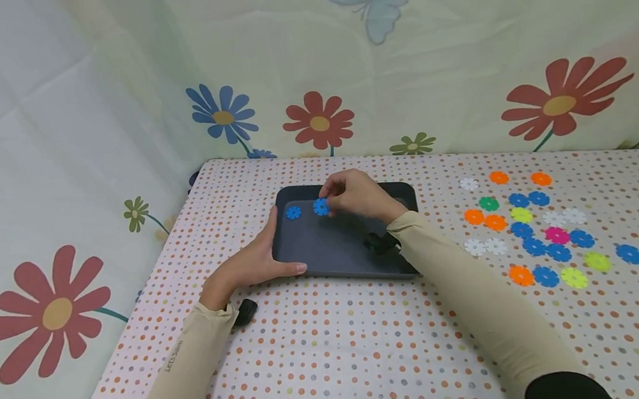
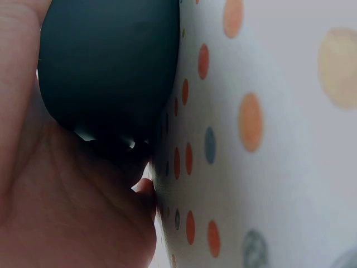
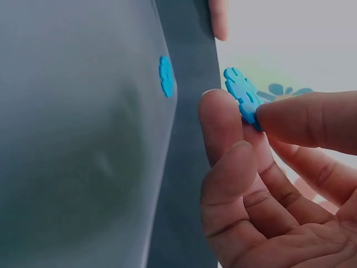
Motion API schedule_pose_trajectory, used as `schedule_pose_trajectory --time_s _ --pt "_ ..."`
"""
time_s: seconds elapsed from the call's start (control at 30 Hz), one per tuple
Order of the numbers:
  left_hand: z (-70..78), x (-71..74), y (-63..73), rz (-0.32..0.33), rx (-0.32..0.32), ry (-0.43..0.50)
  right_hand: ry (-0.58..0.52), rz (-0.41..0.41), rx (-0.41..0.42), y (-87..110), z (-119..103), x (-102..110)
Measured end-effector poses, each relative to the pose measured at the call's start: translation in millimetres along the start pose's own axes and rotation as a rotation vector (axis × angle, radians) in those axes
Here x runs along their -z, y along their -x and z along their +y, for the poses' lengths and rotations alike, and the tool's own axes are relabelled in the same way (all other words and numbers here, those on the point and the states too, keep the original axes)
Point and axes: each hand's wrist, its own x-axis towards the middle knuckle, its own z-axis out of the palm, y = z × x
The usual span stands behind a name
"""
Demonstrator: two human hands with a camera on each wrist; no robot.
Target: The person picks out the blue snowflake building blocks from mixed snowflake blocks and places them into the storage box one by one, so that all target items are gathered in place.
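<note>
A dark grey baking tray (image 1: 324,250) sits on the dotted tabletop. My left hand (image 1: 252,257) grips its near left corner, the thumb along the front edge and the fingers along the left side. In the left wrist view, the tray's rounded corner (image 2: 111,61) lies against the palm. My right hand (image 1: 356,194) is over the back part of the tray and pinches a blue notched plastic disc (image 3: 242,96) between fingertips and thumb. Another blue disc (image 1: 294,213) lies in the tray's far left corner.
Many notched discs lie loose on the table to the right, including an orange disc (image 1: 521,275), a green disc (image 1: 489,204), a pink disc (image 1: 556,235) and a white disc (image 1: 469,184). A flower-printed curtain (image 1: 435,85) hangs behind the table (image 1: 335,365).
</note>
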Motion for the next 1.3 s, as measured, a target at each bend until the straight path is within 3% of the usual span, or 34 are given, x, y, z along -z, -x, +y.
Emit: schedule_pose_trajectory --time_s 0.27,0.53,1.3 --pt "0.3 1.4 0.0 -0.007 0.011 -0.004 0.032 -0.036 0.015 -13.6 -3.8 -16.5" --pt "-1.4 2.7 -2.8 -0.004 -0.029 -0.010 0.047 -0.060 -0.011 -25.7 -4.3 -29.7" --pt "-1.3 2.5 -0.5 -0.024 0.002 -0.040 0.132 -0.112 -0.052 -45.2 -6.4 -64.9"
